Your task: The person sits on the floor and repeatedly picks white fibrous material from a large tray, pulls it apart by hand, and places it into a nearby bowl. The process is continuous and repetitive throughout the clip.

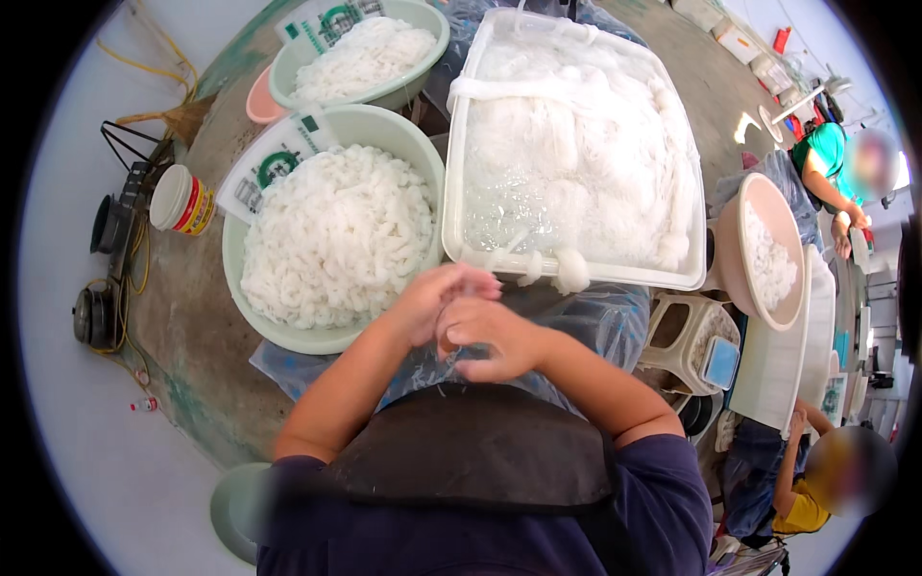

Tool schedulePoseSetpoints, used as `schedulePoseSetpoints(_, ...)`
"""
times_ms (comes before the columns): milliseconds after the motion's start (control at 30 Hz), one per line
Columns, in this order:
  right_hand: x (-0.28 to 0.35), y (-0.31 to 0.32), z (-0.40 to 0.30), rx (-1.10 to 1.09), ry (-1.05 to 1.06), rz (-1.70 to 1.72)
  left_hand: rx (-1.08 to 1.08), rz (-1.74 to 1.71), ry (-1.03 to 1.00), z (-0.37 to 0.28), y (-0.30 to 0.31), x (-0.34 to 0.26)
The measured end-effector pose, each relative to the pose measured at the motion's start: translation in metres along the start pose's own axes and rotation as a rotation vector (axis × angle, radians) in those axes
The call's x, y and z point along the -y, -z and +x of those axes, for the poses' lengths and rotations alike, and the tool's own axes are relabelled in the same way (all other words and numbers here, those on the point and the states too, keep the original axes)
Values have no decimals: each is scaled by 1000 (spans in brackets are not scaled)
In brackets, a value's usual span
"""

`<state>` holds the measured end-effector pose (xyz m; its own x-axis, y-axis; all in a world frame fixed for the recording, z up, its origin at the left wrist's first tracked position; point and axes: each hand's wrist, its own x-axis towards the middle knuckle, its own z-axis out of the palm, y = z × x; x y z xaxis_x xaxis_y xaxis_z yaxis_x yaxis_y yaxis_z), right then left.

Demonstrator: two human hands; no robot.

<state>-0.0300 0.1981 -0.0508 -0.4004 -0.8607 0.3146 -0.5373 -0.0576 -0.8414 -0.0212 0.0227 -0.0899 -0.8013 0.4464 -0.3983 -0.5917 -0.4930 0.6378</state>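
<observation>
My left hand and my right hand meet in front of my dark apron, one against the other, fingers partly curled and a little blurred. Whether a small thing is between them is not visible. To the left, a pale green basin holds a heap of white fibrous clumps and a printed plastic bag. Beyond my hands stands a white rectangular tub with water and soaked white fibre. A white strand lies across it, and rolled tufts hang over its near rim.
Another green basin with white material stands at the upper left. On the right are a pink basin, a plastic stool and two people, in green and yellow. A lidded bucket stands left.
</observation>
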Motion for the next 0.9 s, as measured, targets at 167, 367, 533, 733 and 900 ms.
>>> schedulePoseSetpoints(167, -50, -19, -27, -2, -531, -229, -284, 497, -160, -1, 34, -22)
schedulePoseSetpoints(367, -82, -50, -30, -143, -351, 168, -336, 598, -66, 9, 23, 8)
schedulePoseSetpoints(533, -53, -38, -34, -145, -520, 567, -436, 566, -196, -10, 21, 8)
schedulePoseSetpoints(733, -62, -39, -54, -102, -622, -116, -300, 239, -394, -4, 32, 10)
schedulePoseSetpoints(900, -9, 23, -1, -373, -403, 28, -247, 8, -251, -33, -16, -37)
